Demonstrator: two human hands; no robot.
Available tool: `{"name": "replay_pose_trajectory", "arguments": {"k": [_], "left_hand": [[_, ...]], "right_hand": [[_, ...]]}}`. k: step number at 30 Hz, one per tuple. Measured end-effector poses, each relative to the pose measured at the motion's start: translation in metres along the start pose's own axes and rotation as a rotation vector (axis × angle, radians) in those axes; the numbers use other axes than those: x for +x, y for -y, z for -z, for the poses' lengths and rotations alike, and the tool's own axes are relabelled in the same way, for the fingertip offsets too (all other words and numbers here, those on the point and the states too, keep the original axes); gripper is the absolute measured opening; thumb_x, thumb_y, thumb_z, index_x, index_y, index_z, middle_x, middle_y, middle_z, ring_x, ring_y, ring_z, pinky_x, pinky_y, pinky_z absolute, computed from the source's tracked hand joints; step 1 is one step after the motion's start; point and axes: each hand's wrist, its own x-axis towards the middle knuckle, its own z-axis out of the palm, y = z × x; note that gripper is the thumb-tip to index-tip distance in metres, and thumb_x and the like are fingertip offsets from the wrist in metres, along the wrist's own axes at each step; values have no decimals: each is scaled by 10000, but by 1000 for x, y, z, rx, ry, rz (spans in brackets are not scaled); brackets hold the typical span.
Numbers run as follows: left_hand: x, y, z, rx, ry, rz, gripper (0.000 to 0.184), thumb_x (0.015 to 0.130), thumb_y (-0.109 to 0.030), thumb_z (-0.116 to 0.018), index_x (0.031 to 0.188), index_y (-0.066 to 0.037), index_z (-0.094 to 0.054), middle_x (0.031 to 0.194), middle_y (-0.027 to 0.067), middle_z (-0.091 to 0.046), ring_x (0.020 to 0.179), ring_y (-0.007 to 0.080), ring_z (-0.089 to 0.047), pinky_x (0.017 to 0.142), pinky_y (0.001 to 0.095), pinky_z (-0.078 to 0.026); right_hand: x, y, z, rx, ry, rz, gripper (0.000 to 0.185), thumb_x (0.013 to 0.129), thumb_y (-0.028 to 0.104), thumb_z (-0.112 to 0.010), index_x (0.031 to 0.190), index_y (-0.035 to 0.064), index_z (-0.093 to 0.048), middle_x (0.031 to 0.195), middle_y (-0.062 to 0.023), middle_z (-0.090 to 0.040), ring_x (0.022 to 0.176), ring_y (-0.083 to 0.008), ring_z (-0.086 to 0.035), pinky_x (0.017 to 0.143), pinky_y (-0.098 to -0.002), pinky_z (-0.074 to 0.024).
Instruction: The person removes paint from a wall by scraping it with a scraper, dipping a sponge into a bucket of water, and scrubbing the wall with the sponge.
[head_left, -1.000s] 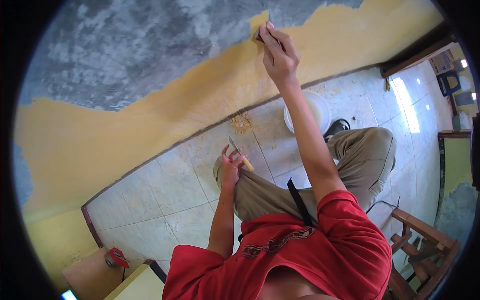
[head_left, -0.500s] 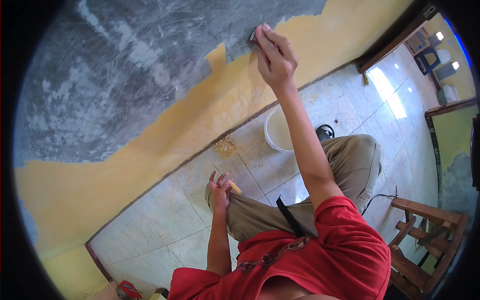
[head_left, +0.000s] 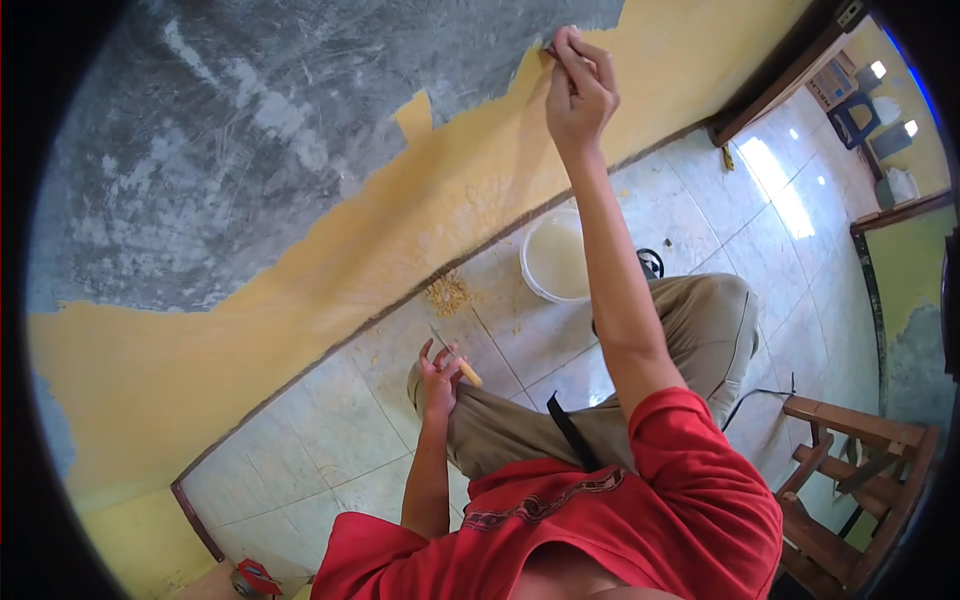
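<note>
My right hand (head_left: pixel 583 100) is raised to the wall (head_left: pixel 330 260), fingers pinched at the border between yellow paint and the bare grey patch (head_left: pixel 230 150). A small dark edge shows at its fingertips, too little to name. Down by my left knee, my left hand (head_left: pixel 438 385) is closed loosely around a thin-bladed tool with a yellowish handle (head_left: pixel 470 375). Its narrow blade points up toward the wall, clear of the surface.
A white bucket (head_left: pixel 533 270) stands on the tiled floor (head_left: pixel 320 440) near the wall, partly behind my right forearm. Pale flakes (head_left: pixel 449 293) lie heaped at the wall's foot. A wooden stool (head_left: pixel 850 420) is at the right, and a doorway frame (head_left: pixel 780 80) at the upper right.
My right hand has shifted right along the paint border. My left hand keeps its hold on the tool by the knee. The view has moved slightly.
</note>
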Motion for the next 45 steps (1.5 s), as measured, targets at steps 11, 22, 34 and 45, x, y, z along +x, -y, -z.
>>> {"name": "replay_pose_trajectory", "arguments": {"k": [11, 22, 34, 45], "left_hand": [[-1, 1, 6, -27, 1, -17, 817, 806, 54, -685, 1447, -212, -253, 1231, 107, -531, 942, 263, -648, 813, 400, -584], [8, 10, 10, -80, 6, -25, 813, 812, 31, -702, 1443, -203, -245, 1234, 122, -547, 958, 280, -650, 824, 420, -590], [15, 25, 37, -202, -39, -177, 755, 858, -24, -682, 1463, -159, -251, 1288, 102, -576, 999, 218, -639, 835, 359, -543], [37, 47, 74, -517, 154, -170, 589, 908, -118, -659, 1412, -89, -356, 977, 65, -626, 797, 190, -635, 646, 359, -555]], "right_hand": [[7, 29, -20, 91, -38, -155, 373, 797, -138, -576, 1126, -16, -703, 1073, -137, -635, 866, -205, -656, 718, -283, -529], [17, 19, -19, 968, -83, -489, 396, 782, -187, -527, 1089, -19, -713, 1121, -162, -634, 942, -257, -673, 791, -296, -552], [-80, 128, 23, 200, 151, -446, 393, 818, -140, -548, 1157, 13, -673, 1127, -142, -642, 916, -219, -660, 696, -298, -532], [-298, 125, 100, 53, 531, -1841, 181, 906, 168, -608, 1019, 39, -664, 792, -50, -637, 532, -138, -588, 390, -297, -402]]}}
